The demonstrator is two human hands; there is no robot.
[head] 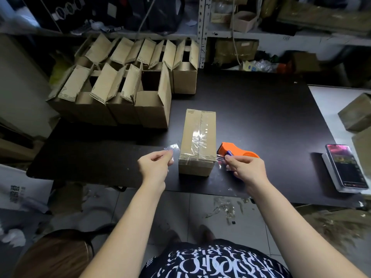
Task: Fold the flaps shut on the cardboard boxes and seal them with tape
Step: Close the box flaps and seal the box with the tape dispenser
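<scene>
Black table (261, 121), cluttered shelving behind. Closed cardboard box (197, 141) lies with long axis running away from the person, taped seam up, between both hands. Left hand (155, 163) pinches a clear tape strip (170, 148); right hand (248, 169) grips orange tape dispenser (236, 150), just beside the box.

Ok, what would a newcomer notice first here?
Probably the orange tape dispenser by the right hand, beside a taped box standing mid-table. The left hand pinches a clear tape strip. Behind, open boxes crowd the table's far left.
</scene>
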